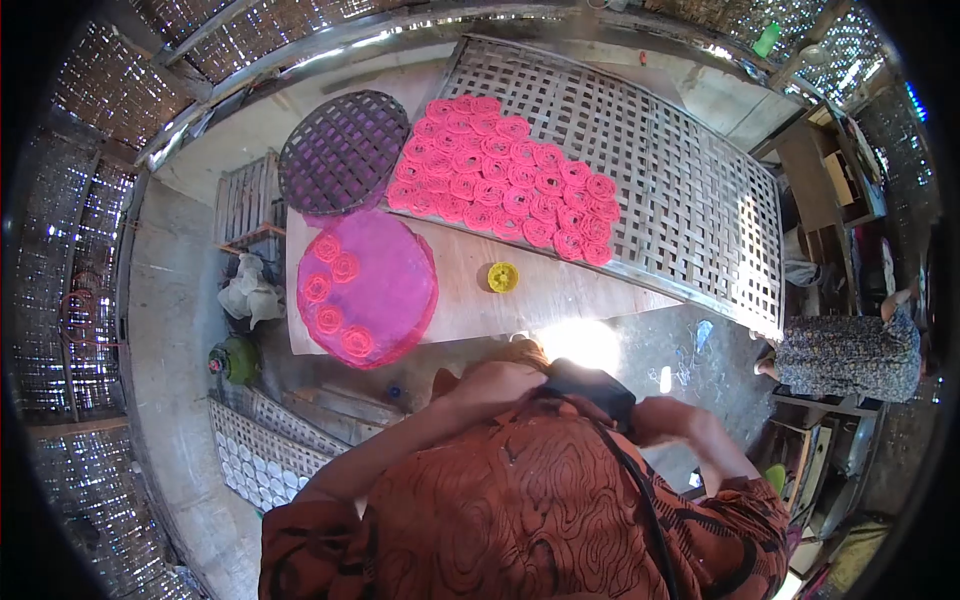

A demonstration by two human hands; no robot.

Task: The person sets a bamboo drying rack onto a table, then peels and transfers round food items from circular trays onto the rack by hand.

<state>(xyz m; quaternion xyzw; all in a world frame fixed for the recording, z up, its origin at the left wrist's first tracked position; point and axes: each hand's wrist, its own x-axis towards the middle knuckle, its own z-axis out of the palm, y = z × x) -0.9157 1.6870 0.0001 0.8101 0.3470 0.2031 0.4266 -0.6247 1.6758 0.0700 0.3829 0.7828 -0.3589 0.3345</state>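
A black bag point(592, 390) with a strap running over the patterned brown shirt hangs at my waist. My left hand point(505, 386) is closed on the bag's left edge, its fingertips partly hidden. At the right end, my right hand point(660, 420) is closed against the bag, and most of its fingers are out of sight. On the table, pink coiled rosettes point(500, 175) lie close together on a woven bamboo rack point(660, 170). To the left, a round pink-covered tray point(385, 285) holds several more rosettes. Between tray and rack stands a small yellow bowl point(503, 277).
A dark round woven tray point(345, 150) lies behind the pink one. Another person point(850, 355) stands at the right beside wooden shelves point(820, 170). A green container point(235, 360) and a rack of white rounds point(255, 460) are at the left.
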